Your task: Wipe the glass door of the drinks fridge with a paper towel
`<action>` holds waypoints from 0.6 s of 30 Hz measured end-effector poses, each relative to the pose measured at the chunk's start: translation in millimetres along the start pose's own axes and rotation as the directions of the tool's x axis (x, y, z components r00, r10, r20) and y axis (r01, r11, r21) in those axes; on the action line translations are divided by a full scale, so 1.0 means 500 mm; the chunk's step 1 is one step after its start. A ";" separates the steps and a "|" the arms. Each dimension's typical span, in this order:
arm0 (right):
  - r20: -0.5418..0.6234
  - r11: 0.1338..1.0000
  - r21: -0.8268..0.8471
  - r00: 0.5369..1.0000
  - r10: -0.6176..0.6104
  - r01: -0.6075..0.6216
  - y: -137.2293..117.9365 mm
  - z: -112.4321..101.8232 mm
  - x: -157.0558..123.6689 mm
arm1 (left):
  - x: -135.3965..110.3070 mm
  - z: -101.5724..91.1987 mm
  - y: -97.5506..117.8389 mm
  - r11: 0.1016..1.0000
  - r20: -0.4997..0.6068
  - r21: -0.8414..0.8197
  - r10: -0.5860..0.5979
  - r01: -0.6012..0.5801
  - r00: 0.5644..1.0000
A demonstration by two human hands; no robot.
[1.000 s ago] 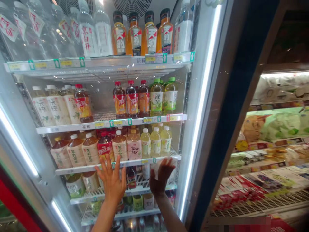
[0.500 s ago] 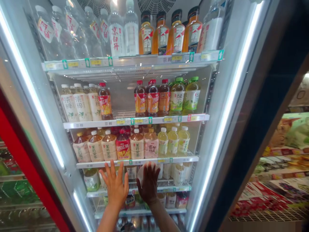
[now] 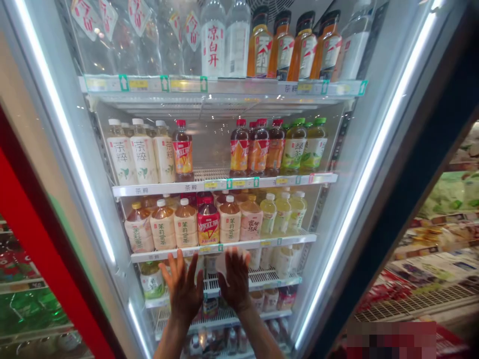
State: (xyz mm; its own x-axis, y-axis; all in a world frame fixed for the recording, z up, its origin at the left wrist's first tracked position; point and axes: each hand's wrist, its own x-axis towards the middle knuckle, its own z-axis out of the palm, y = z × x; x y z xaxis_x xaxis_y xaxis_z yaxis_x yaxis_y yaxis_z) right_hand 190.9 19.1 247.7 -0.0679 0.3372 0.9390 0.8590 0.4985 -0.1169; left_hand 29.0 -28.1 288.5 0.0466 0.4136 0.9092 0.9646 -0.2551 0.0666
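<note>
L hand [image 3: 181, 285], R hand [image 3: 235, 279] open on fridge door [image 3: 71, 149], closer now, grips prob. empty.

**Bottled drinks on fridge shelves, red frame [image 3: 33, 239] at left, open chiller [image 3: 411, 311] at right.**
Top shelf [image 3: 224, 86] held 京白开 water bottles [image 3: 213, 45] & orange drink bottles [image 3: 260, 52]; mid shelf [image 3: 224, 183] had 冰红茶 iced tea bottles [image 3: 239, 149] & 绿茶 green tea bottles [image 3: 313, 147]; jasmine tea bottles [image 3: 163, 229] sat lower. Chiller packs [image 3: 445, 197] were blurry, prob. food.
</note>
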 end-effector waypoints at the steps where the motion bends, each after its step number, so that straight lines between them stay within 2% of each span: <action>1: -0.032 0.999 -0.014 0.998 0.049 -0.049 -0.002 0.002 0.001 | 0.002 -0.006 -0.012 1.000 -0.011 -0.003 -0.002 0.002 1.000; 4: -0.080 0.983 -0.045 0.982 0.174 -0.178 -0.038 0.020 0.001 | 0.007 -0.023 -0.048 1.000 -0.029 -0.006 -0.008 0.008 1.000; 7: -0.029 0.993 -0.045 0.994 0.107 -0.108 -0.114 0.050 0.014 | 0.008 -0.037 -0.078 1.000 -0.029 -0.006 -0.009 0.009 1.000; 10: 0.009 0.998 -0.044 0.998 0.055 -0.055 -0.167 0.066 0.066 | 0.006 -0.047 -0.098 1.000 -0.026 -0.002 -0.011 0.011 1.000; 14: 0.043 0.997 -0.048 0.997 0.065 -0.063 -0.176 0.058 0.133 | 0.005 -0.058 -0.114 1.000 -0.021 0.008 -0.023 0.023 1.000; 18: 0.054 0.999 -0.048 0.998 0.022 -0.019 -0.184 0.053 0.094 | 0.014 -0.068 -0.129 1.000 -0.025 0.020 -0.022 0.022 0.999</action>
State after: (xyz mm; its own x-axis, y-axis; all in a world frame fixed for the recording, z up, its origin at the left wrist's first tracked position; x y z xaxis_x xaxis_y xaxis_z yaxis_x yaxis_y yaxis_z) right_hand 95.4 10.4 293.7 -0.0765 0.3907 0.9173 0.8834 0.4532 -0.1193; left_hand -41.5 -38.5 304.6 0.0192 0.3968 0.9177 0.9704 -0.2284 0.0785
